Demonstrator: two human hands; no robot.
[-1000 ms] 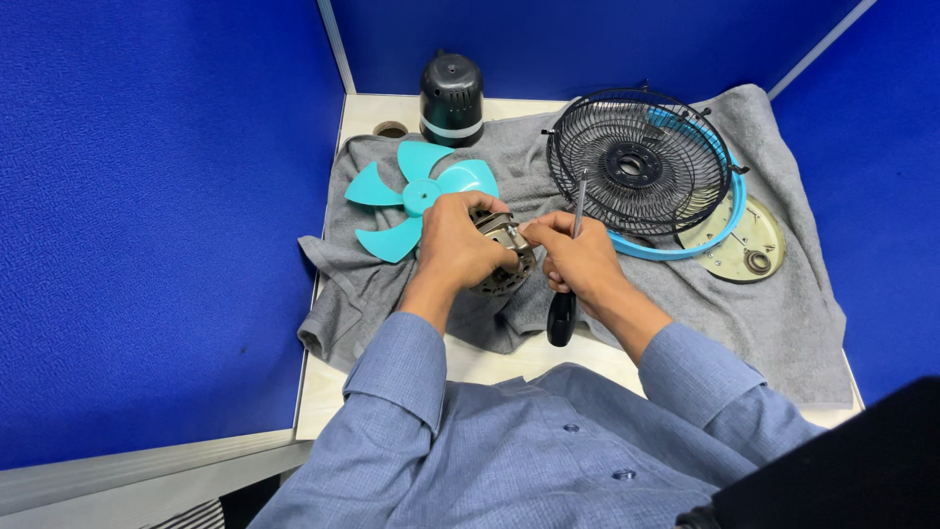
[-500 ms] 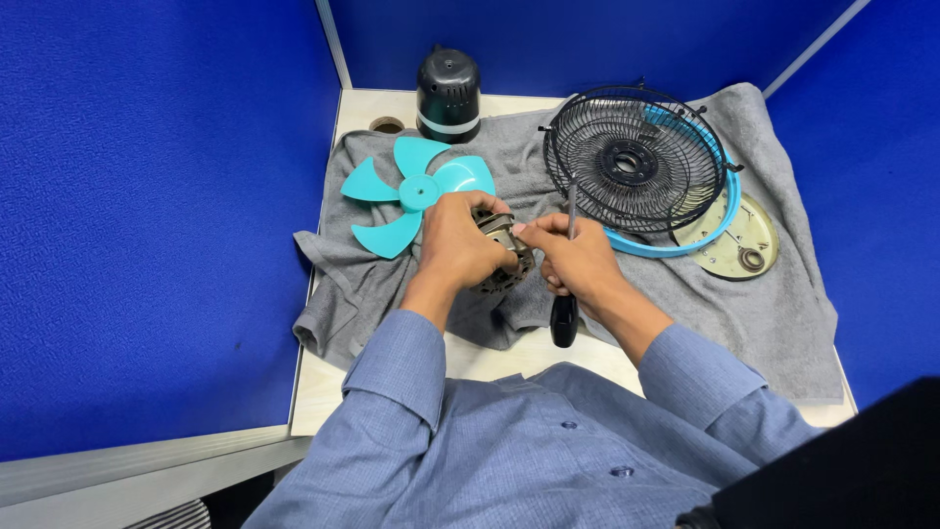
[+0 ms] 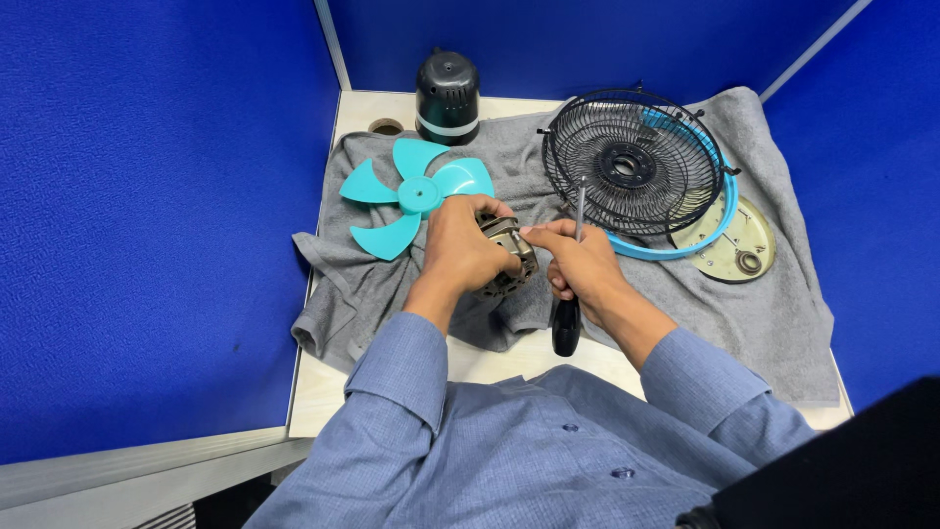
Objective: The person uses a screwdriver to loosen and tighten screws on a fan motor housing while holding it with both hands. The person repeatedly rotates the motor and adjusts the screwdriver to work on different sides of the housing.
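Observation:
My left hand (image 3: pixel 460 247) grips a small metal fan motor (image 3: pixel 509 253) above a grey towel (image 3: pixel 705 294). My right hand (image 3: pixel 580 266) touches the motor with its fingertips and holds a screwdriver (image 3: pixel 568 323), black handle toward me, thin shaft pointing away past the knuckles. A teal fan blade (image 3: pixel 411 198) lies just left of my left hand on the towel.
A black wire fan guard (image 3: pixel 632 162) rests on a blue ring (image 3: pixel 685 245) at the right, over a pale round base plate (image 3: pixel 736 247). A black motor housing (image 3: pixel 446 96) and a tape roll (image 3: pixel 385 126) stand at the back. Blue partition walls (image 3: pixel 147 216) enclose the desk.
Both hands stay on the motor with only slight shifts of the fingers; the view has drifted a little.

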